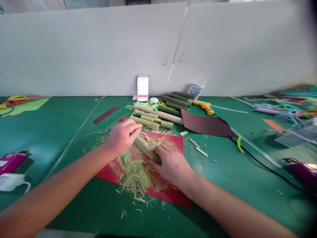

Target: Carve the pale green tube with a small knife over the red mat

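Observation:
A pale green bamboo tube [146, 147] lies slantwise between my two hands, above a red sheet [175, 142]. My left hand [123, 136] is closed at its far end, thumb and fingers pressed together; whether something small is also in that hand is hidden. Around the near end, the fingers of my right hand [171, 162] are wrapped. Bamboo shavings [135, 173] and pale dust cover much of the sheet and spill onto the green table [81, 205]. Just beyond my hands lie several scraped bamboo tubes [146, 122].
Darker bamboo tubes [174, 100] are stacked farther back. A brown sandpaper sheet [205, 124] and a yellow glue gun [204, 106] with a black cord lie to the right. A phone [143, 88] leans on the white partition [94, 53]. A sandpaper strip [106, 114] rests left.

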`<act>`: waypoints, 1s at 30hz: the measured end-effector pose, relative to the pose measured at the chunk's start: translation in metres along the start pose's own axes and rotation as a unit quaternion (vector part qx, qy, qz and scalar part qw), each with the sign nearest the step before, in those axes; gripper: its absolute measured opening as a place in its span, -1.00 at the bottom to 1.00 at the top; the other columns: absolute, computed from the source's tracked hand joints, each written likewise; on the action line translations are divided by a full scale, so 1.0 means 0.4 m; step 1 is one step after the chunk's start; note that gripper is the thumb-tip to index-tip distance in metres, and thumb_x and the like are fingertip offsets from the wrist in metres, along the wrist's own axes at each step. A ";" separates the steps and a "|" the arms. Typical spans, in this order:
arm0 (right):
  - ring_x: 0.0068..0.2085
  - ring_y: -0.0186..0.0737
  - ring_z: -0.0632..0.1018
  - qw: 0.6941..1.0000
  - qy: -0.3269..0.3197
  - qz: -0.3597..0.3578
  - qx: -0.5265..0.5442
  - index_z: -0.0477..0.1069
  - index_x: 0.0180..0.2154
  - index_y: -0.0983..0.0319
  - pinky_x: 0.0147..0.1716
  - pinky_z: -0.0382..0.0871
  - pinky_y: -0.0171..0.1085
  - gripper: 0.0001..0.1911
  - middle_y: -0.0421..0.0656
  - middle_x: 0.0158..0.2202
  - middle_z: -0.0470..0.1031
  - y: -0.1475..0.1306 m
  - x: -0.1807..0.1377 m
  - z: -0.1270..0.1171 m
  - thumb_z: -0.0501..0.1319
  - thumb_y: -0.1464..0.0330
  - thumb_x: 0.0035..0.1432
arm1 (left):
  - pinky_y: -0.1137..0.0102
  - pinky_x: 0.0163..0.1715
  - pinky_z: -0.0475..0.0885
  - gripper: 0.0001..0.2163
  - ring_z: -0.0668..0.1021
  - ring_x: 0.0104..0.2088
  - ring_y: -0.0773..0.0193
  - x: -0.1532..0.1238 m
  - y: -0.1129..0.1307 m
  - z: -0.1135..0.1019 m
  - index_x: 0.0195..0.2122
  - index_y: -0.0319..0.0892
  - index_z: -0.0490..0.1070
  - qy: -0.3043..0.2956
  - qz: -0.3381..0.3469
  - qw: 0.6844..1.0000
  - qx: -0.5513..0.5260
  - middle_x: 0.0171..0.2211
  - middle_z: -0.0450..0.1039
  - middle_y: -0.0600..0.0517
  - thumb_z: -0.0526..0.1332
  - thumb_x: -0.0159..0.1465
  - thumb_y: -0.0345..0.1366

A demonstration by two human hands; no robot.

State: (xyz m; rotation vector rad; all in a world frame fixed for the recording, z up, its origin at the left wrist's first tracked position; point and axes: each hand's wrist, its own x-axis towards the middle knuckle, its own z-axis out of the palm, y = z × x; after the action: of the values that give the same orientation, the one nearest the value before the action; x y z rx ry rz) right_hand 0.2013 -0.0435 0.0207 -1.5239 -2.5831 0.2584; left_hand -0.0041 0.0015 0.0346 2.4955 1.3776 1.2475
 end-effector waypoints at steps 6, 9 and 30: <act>-0.38 -0.22 0.47 1.000 0.018 -0.007 -0.012 0.29 -0.30 0.18 -0.53 0.07 -0.27 -0.77 -0.18 -0.32 0.43 -0.005 -0.013 0.008 0.09 0.16 0.11 | 0.37 -0.25 0.42 -0.81 0.51 -0.26 0.27 -0.094 -0.013 -0.025 -0.15 -0.12 0.47 -0.023 -0.047 0.998 0.034 -0.27 0.47 -0.02 0.13 0.25 -0.35; -0.39 -0.21 0.46 0.999 0.027 -0.016 -0.015 0.29 -0.27 0.19 -0.53 0.07 -0.26 -0.76 -0.17 -0.34 0.43 -0.012 -0.018 0.008 0.02 0.17 0.15 | 0.34 -0.21 0.42 -0.81 0.50 -0.24 0.25 -0.086 -0.033 -0.006 -0.14 -0.12 0.47 -0.037 -0.056 0.997 0.030 -0.25 0.48 -0.02 0.13 0.25 -0.33; -0.39 -0.25 0.44 0.998 0.000 -0.008 0.062 0.27 -0.26 0.23 -0.49 0.12 -0.30 -0.84 -0.17 -0.33 0.39 -0.014 -0.012 0.023 0.06 0.31 0.12 | 0.39 -0.27 0.39 -0.82 0.46 -0.33 0.32 -0.091 -0.028 0.021 -0.17 -0.22 0.44 -0.134 -0.016 0.990 -0.033 -0.34 0.39 -0.02 0.08 0.28 -0.38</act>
State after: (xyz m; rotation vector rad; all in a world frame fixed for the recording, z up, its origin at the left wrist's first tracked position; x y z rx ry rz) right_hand 0.1970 -0.0512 0.0126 -1.4594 -2.5266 0.4089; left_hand -0.0168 -0.0153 0.0018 2.4730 1.2834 0.8942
